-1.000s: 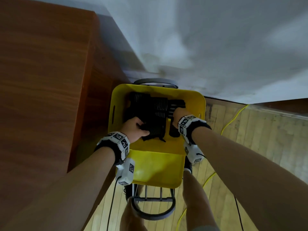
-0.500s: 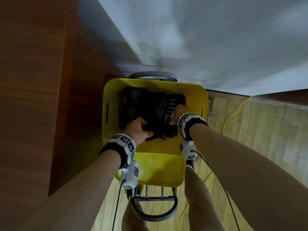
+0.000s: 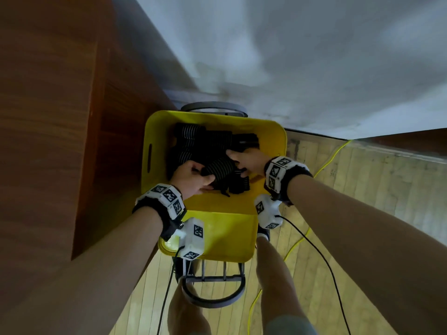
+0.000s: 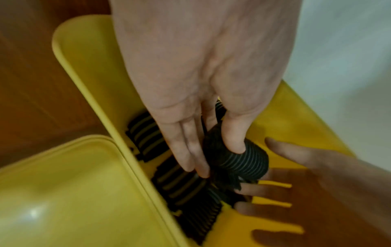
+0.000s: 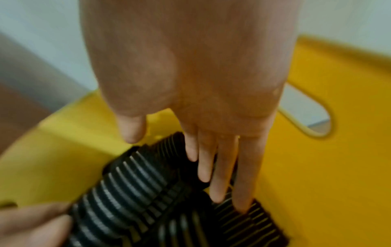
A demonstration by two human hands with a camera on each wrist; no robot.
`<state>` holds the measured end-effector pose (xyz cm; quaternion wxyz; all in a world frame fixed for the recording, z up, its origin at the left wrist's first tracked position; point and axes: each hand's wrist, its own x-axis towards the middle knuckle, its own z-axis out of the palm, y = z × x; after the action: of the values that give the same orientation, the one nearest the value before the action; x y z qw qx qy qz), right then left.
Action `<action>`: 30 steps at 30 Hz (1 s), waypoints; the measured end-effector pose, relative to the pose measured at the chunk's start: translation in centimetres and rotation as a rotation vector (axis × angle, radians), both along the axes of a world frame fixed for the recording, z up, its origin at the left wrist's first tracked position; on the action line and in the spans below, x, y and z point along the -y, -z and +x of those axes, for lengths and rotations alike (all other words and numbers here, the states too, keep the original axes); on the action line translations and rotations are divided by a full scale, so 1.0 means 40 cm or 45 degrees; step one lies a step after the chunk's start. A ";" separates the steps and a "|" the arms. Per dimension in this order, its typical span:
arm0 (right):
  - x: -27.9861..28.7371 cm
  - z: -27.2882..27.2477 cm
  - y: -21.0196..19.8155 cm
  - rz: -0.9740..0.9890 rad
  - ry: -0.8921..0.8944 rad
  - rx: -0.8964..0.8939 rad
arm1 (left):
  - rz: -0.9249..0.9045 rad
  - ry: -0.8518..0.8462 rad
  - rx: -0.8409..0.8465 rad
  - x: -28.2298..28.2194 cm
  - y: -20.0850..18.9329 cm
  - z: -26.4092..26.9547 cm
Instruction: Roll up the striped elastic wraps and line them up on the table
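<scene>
Pale wooden plank floor (image 3: 377,189) below, grey-white wall (image 3: 314,56) ahead, reddish-brown wooden worktop (image 3: 43,117) along the left side. Beside that worktop, standing on a dark metal-framed cart (image 3: 212,293): a bright yellow plastic bin with rounded corners (image 3: 154,131), a slot handle cut in its left wall. Overlapping its near edge, a second yellow plastic tub (image 3: 229,233). On the floor to the right, a thin yellow cable (image 3: 331,158) and a black cable (image 3: 321,257).

Inside the bin, a heap of black elastic wraps with thin pale stripes (image 3: 208,139), some lying flat, some bunched. On top of the heap at the near side, one partly rolled black striped wrap (image 3: 220,168), held between both hands.

Left hand (image 3: 191,177) at the roll's left end, thumb curled over the roll and fingers reaching down beside it, as seen in the left wrist view, where the thumb (image 4: 234,140) presses onto the ribbed cylinder (image 4: 243,160). Right hand (image 3: 249,160) at the roll's right side, fingers extended and spread, tips touching striped fabric; in the right wrist view the long fingers (image 5: 224,167) straight down onto the wraps (image 5: 253,215), thumb apart and free. White tagged camera bands strapped on both wrists (image 3: 167,197).
</scene>
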<state>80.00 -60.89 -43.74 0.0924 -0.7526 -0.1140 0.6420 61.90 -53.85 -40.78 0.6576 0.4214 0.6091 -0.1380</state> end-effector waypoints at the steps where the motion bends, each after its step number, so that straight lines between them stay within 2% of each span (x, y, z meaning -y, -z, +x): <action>1: 0.003 0.000 -0.032 -0.013 0.141 -0.132 | -0.080 -0.127 0.068 0.005 -0.019 0.012; 2: 0.009 -0.001 -0.054 0.005 0.251 -0.243 | -0.143 -0.212 0.134 0.010 -0.038 0.024; 4: 0.025 0.002 -0.082 0.047 0.434 -0.364 | -0.172 -0.239 0.190 0.020 -0.061 0.041; 7: 0.038 0.003 -0.089 0.069 0.571 -0.290 | -0.118 -0.188 0.181 0.029 -0.068 0.055; 9: 0.036 0.001 -0.085 0.050 0.632 -0.275 | -0.035 -0.082 0.160 0.033 -0.056 0.056; 11: 0.026 0.000 -0.081 0.019 0.644 -0.216 | 0.139 0.174 0.113 0.036 -0.035 0.051; 13: 0.015 0.004 -0.070 -0.031 0.414 -0.005 | 0.336 0.425 0.064 0.032 -0.011 0.047; 16: 0.014 0.001 -0.065 -0.114 -0.377 0.520 | 0.471 0.554 -0.006 0.012 0.019 0.035; 18: 0.021 -0.008 -0.044 -0.139 -0.675 0.635 | 0.518 0.639 -0.072 -0.005 0.034 0.014; 23: -0.014 -0.049 -0.075 -0.370 -0.902 0.392 | 0.484 0.650 -0.105 -0.028 0.057 -0.028; 25: -0.033 -0.052 -0.089 -0.465 -1.057 0.389 | 0.474 0.672 -0.111 -0.026 0.066 -0.034; 30: -0.047 -0.059 -0.046 -0.474 -1.073 0.405 | 0.484 0.669 -0.108 -0.021 0.087 -0.036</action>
<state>77.64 -59.03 -41.89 -0.3302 -0.7334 -0.3047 0.5101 60.46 -53.02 -44.26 0.4832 0.6732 0.5212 -0.2043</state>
